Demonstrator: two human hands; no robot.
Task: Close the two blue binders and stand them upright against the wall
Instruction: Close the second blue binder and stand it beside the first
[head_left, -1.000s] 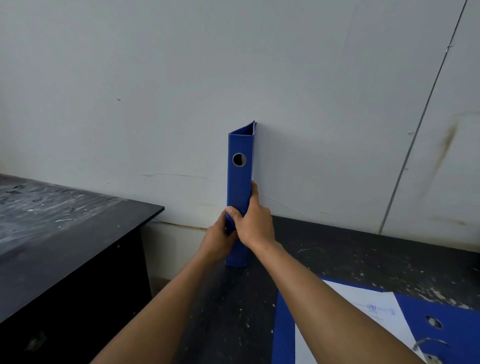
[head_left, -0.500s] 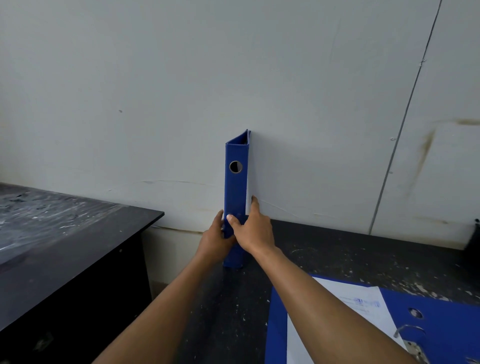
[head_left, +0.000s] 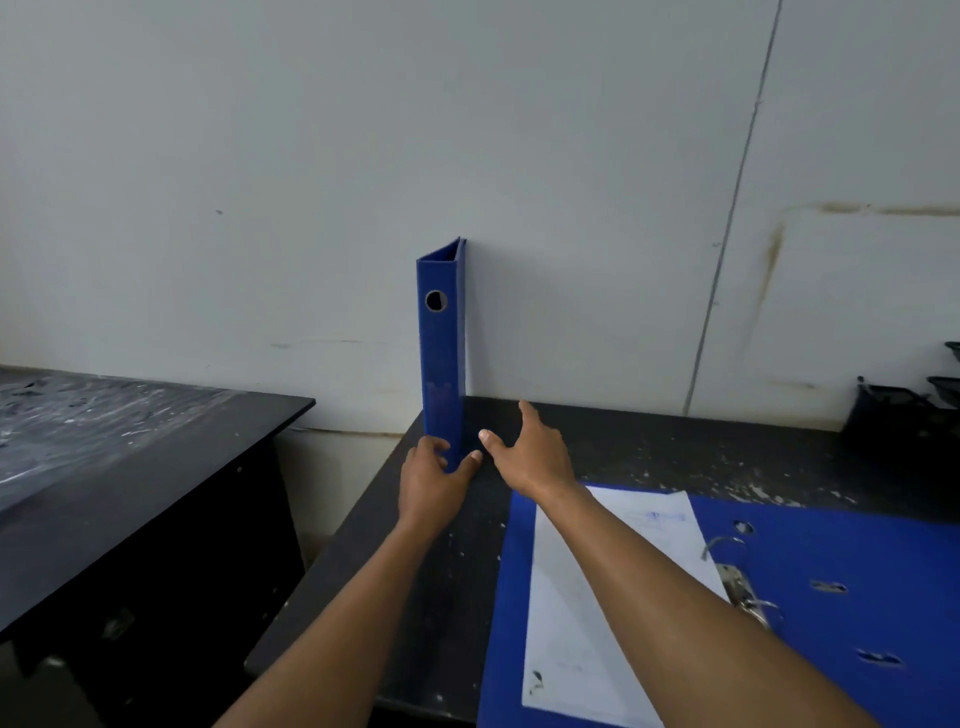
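Note:
A closed blue binder stands upright at the table's far left corner, its back edge against the white wall, spine with a round hole facing me. My left hand grips its bottom end, thumb and fingers on either side of the spine. Just right of the binder, my right hand hovers over the table with fingers spread, holding nothing. A second blue binder lies open flat at the lower right, white paper on its left half and the metal ring clip exposed.
The dark speckled table runs along the wall. A separate black desk stands to the left across a gap. Black trays or a holder sit at the far right edge by the wall.
My right hand has let go of the upright binder and moved right, fingers spread. My left hand has slid down to the binder's base. The view has tilted down and right, showing more of the open binder.

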